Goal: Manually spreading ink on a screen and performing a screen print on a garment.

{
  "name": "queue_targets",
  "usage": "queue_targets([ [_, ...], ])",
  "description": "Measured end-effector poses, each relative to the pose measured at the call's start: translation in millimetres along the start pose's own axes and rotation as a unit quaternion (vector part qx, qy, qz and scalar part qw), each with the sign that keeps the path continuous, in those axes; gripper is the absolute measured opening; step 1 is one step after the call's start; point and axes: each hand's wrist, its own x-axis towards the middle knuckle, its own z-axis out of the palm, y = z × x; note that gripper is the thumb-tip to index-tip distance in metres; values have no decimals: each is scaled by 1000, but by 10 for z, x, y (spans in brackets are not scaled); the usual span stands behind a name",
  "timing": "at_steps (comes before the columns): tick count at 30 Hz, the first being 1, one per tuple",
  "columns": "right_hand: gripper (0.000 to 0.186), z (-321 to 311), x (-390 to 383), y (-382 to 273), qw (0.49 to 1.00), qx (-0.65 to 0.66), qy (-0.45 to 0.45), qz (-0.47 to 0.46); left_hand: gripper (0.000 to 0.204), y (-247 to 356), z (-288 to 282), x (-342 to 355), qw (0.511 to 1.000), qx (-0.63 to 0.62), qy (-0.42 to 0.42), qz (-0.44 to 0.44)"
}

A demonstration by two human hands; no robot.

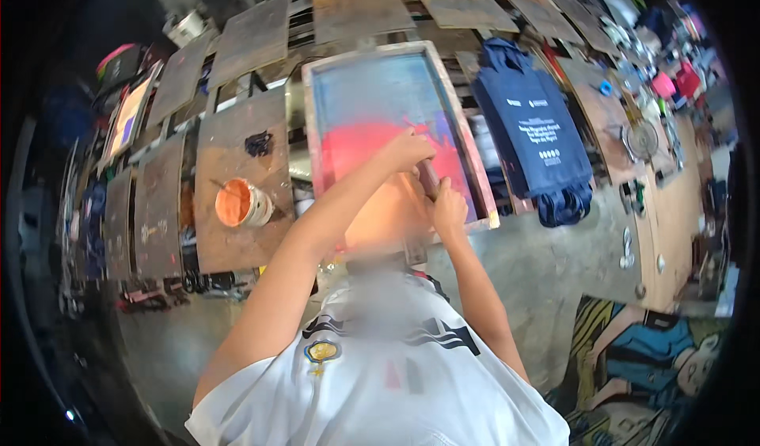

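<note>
A silk-screen frame (467,141) with a pale wooden rim lies right in front of me. Its mesh looks blue at the far end. Pink-red ink (356,143) spreads across the middle, with orange ink (380,212) nearer to me. Both hands grip a brown squeegee (428,180) that slants over the mesh. My left hand (408,150) is closed round its far part, while my right hand (449,207) closes on the nearer end by the frame's right side. A blur covers part of the frame's near end, and the squeegee's blade cannot be made out.
An orange ink bucket (239,202) and a dark crumpled bundle (258,143) sit on a board (218,157) at left. Navy tote bags (534,129) are stacked right of the frame. More boards line the back; a cluttered bench (661,141) stands far right.
</note>
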Motion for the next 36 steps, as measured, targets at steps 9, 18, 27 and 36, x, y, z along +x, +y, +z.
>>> queue_targets([
  [9, 49, 231, 232, -242, 999, 29, -16, 43, 57, -440, 143, -64, 999, -20, -35, -34],
  [18, 45, 393, 838, -952, 979, -59, -121, -152, 53, -646, 538, -1442, 950, -111, 190, -223],
  [27, 53, 498, 1081, -1149, 851, -191, -280, -401, 57, 401, 586, -1892, 868, -72, 217, -441],
  [36, 57, 198, 573, -442, 953, -13, -71, -296, 56, -169, 278, -1267, 958, -7, 148, -245],
])
